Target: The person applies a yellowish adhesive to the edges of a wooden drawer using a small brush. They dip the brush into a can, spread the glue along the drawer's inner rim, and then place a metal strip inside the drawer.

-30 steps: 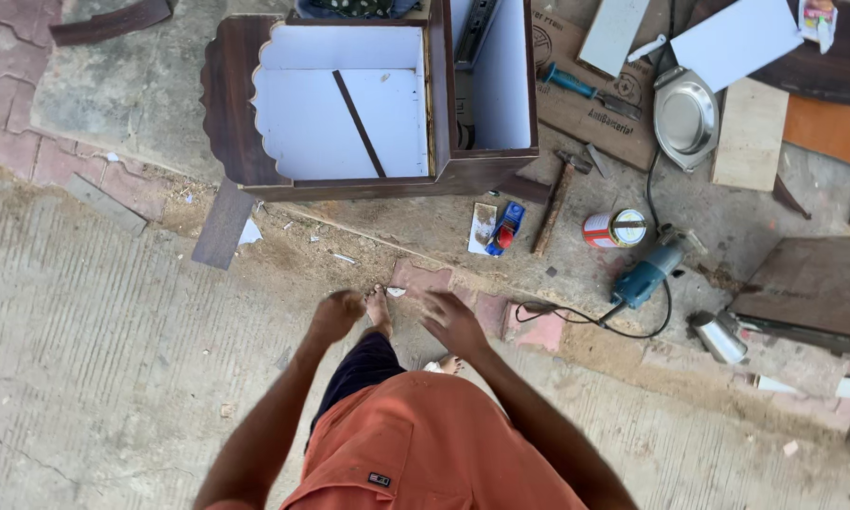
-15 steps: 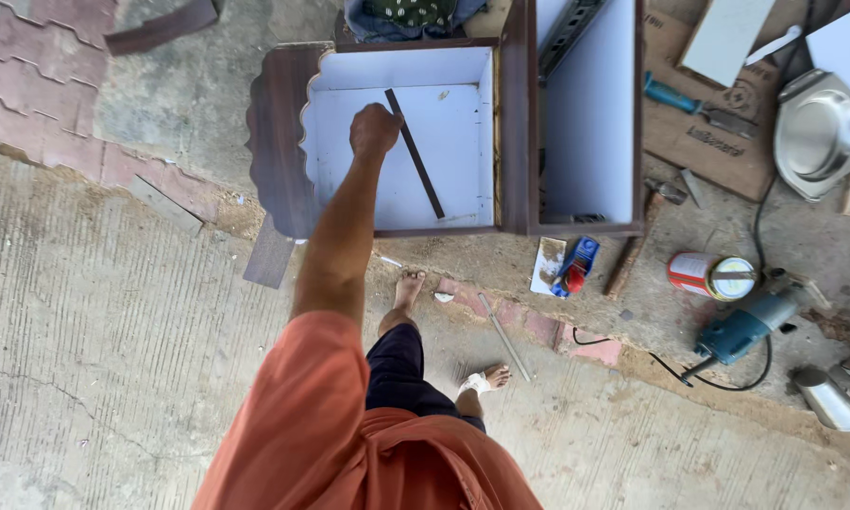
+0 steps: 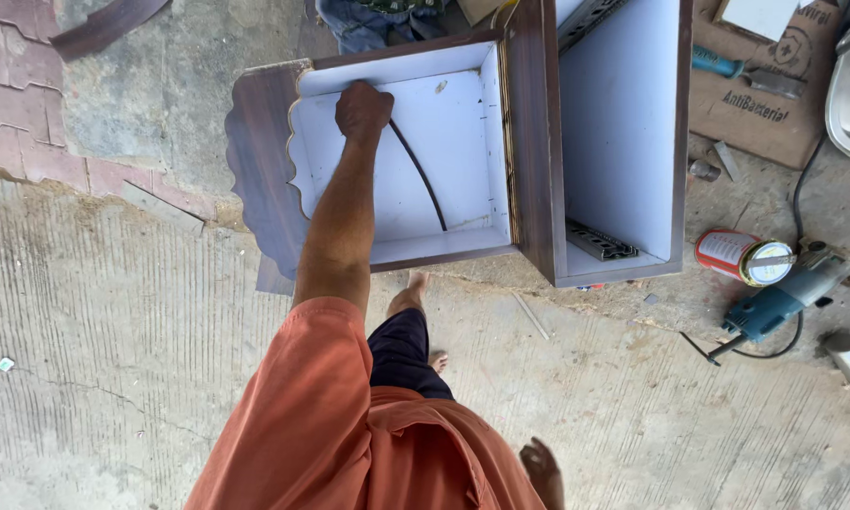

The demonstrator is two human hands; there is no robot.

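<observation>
— What carries it all?
— A rough concrete floor (image 3: 113, 359), brick-paved at the far left.
— And on it?
— A dark wooden cabinet (image 3: 529, 142) lying open, a red can (image 3: 741, 257) on its side, a blue power tool (image 3: 784, 297) with its cord, a flat cardboard box (image 3: 765, 104).

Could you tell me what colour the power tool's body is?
The power tool is blue-green, seen in the head view.

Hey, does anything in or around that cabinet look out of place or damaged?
One thing: a thin dark strip bows loose across the white cabinet compartment, beside the left hand. Loose wood scraps lie on the concrete below. No damage visible otherwise.
</observation>
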